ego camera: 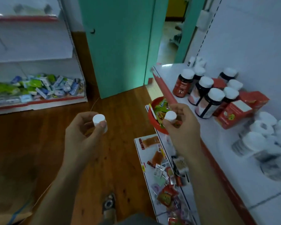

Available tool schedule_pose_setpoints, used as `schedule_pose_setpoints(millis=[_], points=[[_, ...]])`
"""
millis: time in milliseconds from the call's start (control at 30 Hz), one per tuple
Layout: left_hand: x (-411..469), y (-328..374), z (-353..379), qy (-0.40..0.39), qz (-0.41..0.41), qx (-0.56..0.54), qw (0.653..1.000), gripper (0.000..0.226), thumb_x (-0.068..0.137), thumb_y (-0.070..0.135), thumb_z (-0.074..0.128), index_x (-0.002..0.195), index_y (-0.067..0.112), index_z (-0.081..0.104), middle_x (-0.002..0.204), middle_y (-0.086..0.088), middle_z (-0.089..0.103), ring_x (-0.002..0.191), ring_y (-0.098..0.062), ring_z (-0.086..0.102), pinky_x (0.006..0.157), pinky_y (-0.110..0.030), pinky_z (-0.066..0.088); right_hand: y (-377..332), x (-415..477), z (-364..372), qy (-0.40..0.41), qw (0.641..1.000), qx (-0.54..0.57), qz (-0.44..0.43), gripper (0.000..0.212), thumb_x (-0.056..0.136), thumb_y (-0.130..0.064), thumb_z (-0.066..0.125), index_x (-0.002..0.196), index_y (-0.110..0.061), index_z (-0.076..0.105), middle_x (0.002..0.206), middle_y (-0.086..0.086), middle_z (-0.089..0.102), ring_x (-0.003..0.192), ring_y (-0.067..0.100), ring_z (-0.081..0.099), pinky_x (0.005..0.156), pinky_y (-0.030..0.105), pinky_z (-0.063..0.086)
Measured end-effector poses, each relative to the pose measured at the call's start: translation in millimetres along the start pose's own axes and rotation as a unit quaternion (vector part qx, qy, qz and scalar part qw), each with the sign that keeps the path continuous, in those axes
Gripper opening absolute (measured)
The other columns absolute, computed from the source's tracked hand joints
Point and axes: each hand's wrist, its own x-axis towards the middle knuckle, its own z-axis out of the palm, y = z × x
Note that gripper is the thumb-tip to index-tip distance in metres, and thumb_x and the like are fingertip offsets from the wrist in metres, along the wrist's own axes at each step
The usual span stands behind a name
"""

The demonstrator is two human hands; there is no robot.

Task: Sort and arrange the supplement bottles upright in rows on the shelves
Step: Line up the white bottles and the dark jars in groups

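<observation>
My left hand (83, 135) grips a supplement bottle with a white cap (99, 119) over the wooden floor; only the cap shows above my fingers. My right hand (183, 127) grips a second white-capped bottle (170, 116), held just left of the white shelf (217, 143) with the red front edge. On that shelf stand several dark bottles with white caps (208, 101), some with red labels, upright in a loose group. Further right, a blurred cluster of white-capped bottles (256, 140) sits on the same shelf.
Red boxes (234, 112) lie beside the standing bottles. A red bowl (154, 117) of packets sits below the shelf edge, above a lower shelf (139, 148) strewn with sachets. A shelf unit at left holds a bin of small boxes (39, 86). A teal door (120, 46) stands ahead.
</observation>
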Motion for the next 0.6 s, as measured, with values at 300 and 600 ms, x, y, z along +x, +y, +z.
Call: schedule_pose_setpoints(millis=[300, 600], points=[[222, 1, 31, -0.091, 0.052, -0.004, 0.995, 0.027, 0.092, 0.029, 0.069, 0.116, 0.020, 0.062, 0.110, 0.013, 0.066, 0.100, 0.002, 0.064, 0.074, -0.010, 0.051, -12, 131, 56, 0.109, 0.993, 0.002, 0.041, 0.041, 0.087, -0.009, 0.075, 0.117, -0.032, 0.059, 0.109, -0.021, 0.064, 0.103, -0.004, 0.061, 0.077, 0.006, 0.048], [352, -31, 119, -0.189, 0.071, -0.012, 0.979, 0.032, 0.086, 0.039, 0.068, 0.114, 0.024, 0.062, 0.109, 0.018, 0.066, 0.101, -0.001, 0.065, 0.084, -0.025, 0.055, 9, 265, 92, 0.157, 0.987, -0.033, 0.029, 0.037, 0.086, -0.011, 0.074, 0.116, -0.030, 0.060, 0.109, -0.020, 0.063, 0.102, -0.002, 0.060, 0.075, 0.008, 0.046]])
